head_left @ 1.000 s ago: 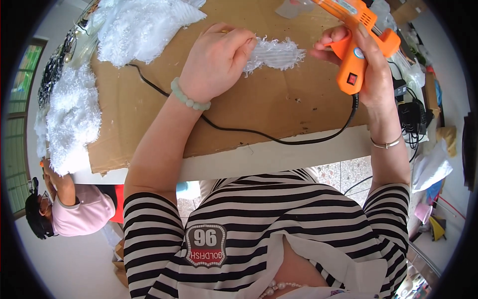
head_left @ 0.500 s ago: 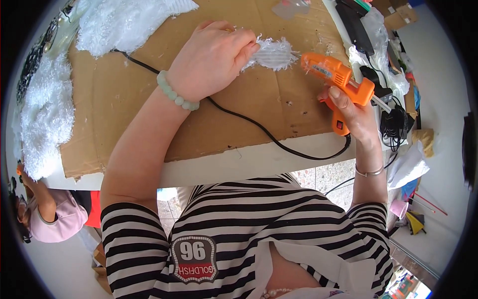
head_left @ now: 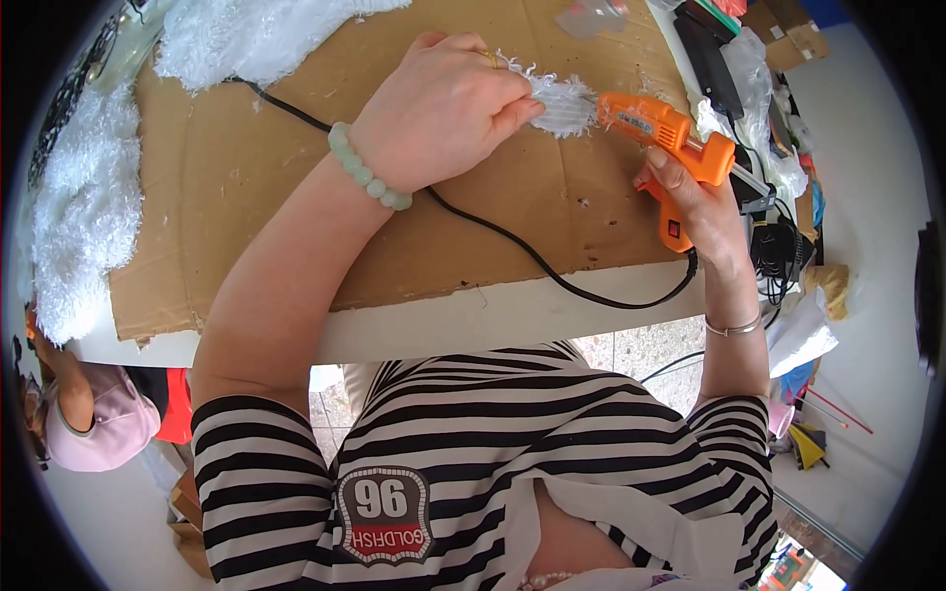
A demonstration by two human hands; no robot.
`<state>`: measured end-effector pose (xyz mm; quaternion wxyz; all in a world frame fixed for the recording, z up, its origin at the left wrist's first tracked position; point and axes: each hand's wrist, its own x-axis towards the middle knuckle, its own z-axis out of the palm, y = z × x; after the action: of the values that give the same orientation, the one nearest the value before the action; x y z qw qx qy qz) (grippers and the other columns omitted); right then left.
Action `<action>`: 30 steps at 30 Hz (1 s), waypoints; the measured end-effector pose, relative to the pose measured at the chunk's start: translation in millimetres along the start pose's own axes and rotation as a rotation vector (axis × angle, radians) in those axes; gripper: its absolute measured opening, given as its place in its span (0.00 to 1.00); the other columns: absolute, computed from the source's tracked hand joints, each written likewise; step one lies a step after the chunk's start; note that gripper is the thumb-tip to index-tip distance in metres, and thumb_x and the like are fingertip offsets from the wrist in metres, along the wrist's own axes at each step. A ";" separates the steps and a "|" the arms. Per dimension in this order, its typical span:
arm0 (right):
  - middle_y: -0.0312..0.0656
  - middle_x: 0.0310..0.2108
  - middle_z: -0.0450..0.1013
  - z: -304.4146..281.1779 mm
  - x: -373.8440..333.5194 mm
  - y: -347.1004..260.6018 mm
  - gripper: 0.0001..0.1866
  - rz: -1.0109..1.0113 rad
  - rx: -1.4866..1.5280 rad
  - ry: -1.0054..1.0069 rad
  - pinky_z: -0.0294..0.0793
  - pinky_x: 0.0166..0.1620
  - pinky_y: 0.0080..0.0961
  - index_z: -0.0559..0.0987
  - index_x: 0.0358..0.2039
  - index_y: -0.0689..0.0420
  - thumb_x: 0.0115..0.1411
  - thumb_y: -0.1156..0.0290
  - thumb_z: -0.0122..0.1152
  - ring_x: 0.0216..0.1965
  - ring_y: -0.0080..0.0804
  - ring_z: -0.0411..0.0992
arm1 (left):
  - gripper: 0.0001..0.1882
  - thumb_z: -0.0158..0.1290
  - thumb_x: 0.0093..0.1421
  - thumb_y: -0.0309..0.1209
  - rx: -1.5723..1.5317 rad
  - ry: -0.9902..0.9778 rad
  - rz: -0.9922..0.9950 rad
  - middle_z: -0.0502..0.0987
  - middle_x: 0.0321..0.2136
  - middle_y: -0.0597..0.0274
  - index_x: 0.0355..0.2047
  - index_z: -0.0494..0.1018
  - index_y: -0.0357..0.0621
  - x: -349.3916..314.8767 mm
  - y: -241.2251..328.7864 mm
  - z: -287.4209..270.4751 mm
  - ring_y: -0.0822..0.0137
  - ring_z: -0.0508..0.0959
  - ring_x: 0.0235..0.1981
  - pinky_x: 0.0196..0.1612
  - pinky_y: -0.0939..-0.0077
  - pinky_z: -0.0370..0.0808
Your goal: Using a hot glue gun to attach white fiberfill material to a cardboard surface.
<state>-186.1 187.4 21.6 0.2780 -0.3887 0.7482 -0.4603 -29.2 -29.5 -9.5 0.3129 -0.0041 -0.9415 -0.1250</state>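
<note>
My left hand (head_left: 448,106) is closed on a small piece of white shaggy fabric (head_left: 567,106), pinched at its left end between thumb and fingers. The fabric's ribbed side faces up, with loose fringe along its edges. In my right hand (head_left: 702,209) is an orange hot glue gun (head_left: 642,120), gripped by its handle with a glue stick out of its back. The gun's nozzle points left and meets the fabric's right end; whether it touches or hovers cannot be made out.
Brown cardboard (head_left: 473,271) covers the white table (head_left: 394,337). A black cord (head_left: 512,236) runs across it to the gun. White shaggy fabric (head_left: 89,207) is heaped at left and far left. Black cables (head_left: 778,254) lie at right. Another person (head_left: 99,414) is at lower left.
My left hand has moved a little to the right with the fabric. The fabric's right end now meets the gun's nozzle, where a small gap showed before.
</note>
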 end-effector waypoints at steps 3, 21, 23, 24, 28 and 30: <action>0.34 0.25 0.70 -1.5 0.1 2.1 0.15 0.001 -0.005 -0.006 0.66 0.36 0.18 0.74 0.37 0.61 0.58 0.61 0.58 0.29 0.19 0.67 | 0.12 0.51 0.55 0.39 0.024 -0.044 0.016 0.74 0.22 0.66 0.21 0.76 0.47 -1.7 2.6 1.9 0.63 0.72 0.31 0.41 0.63 0.67; 0.33 0.23 0.69 -4.2 -5.9 5.7 0.14 0.013 -0.032 -0.055 0.66 0.34 0.19 0.74 0.34 0.60 0.59 0.60 0.56 0.27 0.21 0.67 | 0.14 0.50 0.56 0.42 0.029 -0.089 -0.036 0.73 0.28 0.67 0.24 0.79 0.48 -4.0 2.4 3.9 0.65 0.71 0.35 0.43 0.64 0.66; 0.34 0.23 0.69 -4.7 -7.1 5.7 0.14 0.016 -0.038 -0.061 0.66 0.34 0.19 0.74 0.34 0.60 0.59 0.60 0.57 0.27 0.21 0.67 | 0.12 0.49 0.57 0.39 0.001 -0.041 -0.029 0.74 0.25 0.67 0.26 0.78 0.47 -4.5 1.0 4.2 0.64 0.72 0.34 0.42 0.64 0.66; 0.34 0.23 0.69 -5.5 -7.9 6.1 0.14 0.026 -0.030 -0.064 0.66 0.34 0.19 0.74 0.34 0.60 0.59 0.60 0.57 0.27 0.21 0.67 | 0.12 0.49 0.57 0.39 0.000 -0.042 -0.030 0.74 0.25 0.67 0.26 0.78 0.47 -2.9 2.9 1.7 0.64 0.72 0.34 0.42 0.64 0.66; 0.34 0.23 0.69 -4.4 -11.1 4.3 0.14 0.041 0.011 -0.068 0.66 0.33 0.19 0.74 0.34 0.59 0.59 0.60 0.57 0.27 0.21 0.68 | 0.13 0.47 0.60 0.38 -0.094 -0.114 -0.083 0.75 0.30 0.65 0.30 0.77 0.43 1.4 3.9 -6.3 0.61 0.71 0.37 0.46 0.67 0.65; 0.34 0.23 0.69 -3.7 -12.5 1.5 0.14 0.042 0.000 -0.081 0.66 0.33 0.19 0.74 0.34 0.59 0.59 0.60 0.57 0.26 0.21 0.68 | 0.14 0.46 0.61 0.38 -0.124 -0.116 -0.082 0.75 0.29 0.65 0.32 0.77 0.43 0.9 -0.4 -5.7 0.61 0.72 0.37 0.47 0.66 0.65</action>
<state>-182.7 200.0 22.5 0.3175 -0.3914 0.7444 -0.4381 -26.7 -31.4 -4.6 0.2518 0.0081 -0.9478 -0.1956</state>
